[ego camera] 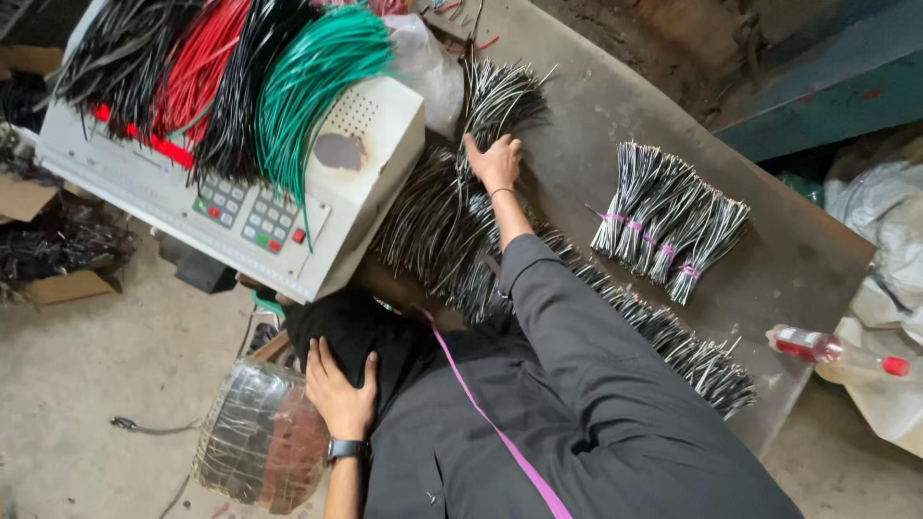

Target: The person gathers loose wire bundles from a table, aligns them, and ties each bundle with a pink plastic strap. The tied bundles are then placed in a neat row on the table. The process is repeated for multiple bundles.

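Head view is filled by a heap of short black wires (437, 226) with bared pale ends, spread across a grey metal table (788, 259) so that they lie side by side and can be gathered by the handful. The right hand (496, 161) is stretched forward onto the far part of this heap, where a tuft of wires (500, 96) fans upward; the fingers are curled down over the strands, though whether a bunch is truly clasped cannot be told. The left hand (341, 389) is laid flat, fingers spread and holding nothing, on dark cloth at the lap, just beside a round wrapped bundle (260, 437), apparently as a prop while the body is leaned forward. A pink strip (490, 423) is seen across the dark sleeve and chest. Four tied bundles (668, 226), each bound with a pink band, are set apart to the right, well clear of the loose heap, seemingly kept separate as sorted stock. A white machine (361, 178) with a keypad stands to the left, draped with long black, red and green wires (312, 82). A plastic bottle (832, 351) with a red cap lies beyond the table's edge.
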Demonstrator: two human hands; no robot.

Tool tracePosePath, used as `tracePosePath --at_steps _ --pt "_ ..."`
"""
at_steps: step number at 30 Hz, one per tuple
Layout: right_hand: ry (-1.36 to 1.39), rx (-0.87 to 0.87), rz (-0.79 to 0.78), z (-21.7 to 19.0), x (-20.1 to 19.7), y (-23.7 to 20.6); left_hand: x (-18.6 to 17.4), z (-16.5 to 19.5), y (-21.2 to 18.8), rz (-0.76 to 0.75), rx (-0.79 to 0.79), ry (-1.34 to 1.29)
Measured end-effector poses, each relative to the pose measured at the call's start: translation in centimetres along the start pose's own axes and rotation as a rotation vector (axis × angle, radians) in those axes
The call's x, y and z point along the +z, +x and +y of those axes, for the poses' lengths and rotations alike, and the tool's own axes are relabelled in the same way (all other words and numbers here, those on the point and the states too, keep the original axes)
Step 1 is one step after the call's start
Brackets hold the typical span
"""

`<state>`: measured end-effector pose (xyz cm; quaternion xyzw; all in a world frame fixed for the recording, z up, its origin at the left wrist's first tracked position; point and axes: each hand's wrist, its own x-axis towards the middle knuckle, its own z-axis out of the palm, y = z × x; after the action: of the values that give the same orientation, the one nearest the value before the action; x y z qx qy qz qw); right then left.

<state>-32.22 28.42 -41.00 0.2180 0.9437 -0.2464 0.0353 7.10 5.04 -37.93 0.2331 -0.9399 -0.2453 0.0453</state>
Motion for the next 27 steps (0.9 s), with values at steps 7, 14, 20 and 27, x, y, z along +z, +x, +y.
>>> tracePosePath --at_steps 7,14,20,27 --pt "-0.090 -0.126 -0.098 0.3 1.3 3.7 0.5 1.4 2.7 -0.008 -0.013 0.024" --pt "-0.062 -0.024 -0.090 0.5 2.0 6.2 1.2 2.3 3.6 0.007 -0.007 0.018" --pt "-0.083 -0.024 -0.109 0.5 1.8 7.0 1.4 2.9 3.8 0.015 -0.004 0.023" --pt "-0.203 -0.198 -0.171 5.8 -0.9 9.3 1.5 2.8 4.0 0.008 -0.027 0.024"
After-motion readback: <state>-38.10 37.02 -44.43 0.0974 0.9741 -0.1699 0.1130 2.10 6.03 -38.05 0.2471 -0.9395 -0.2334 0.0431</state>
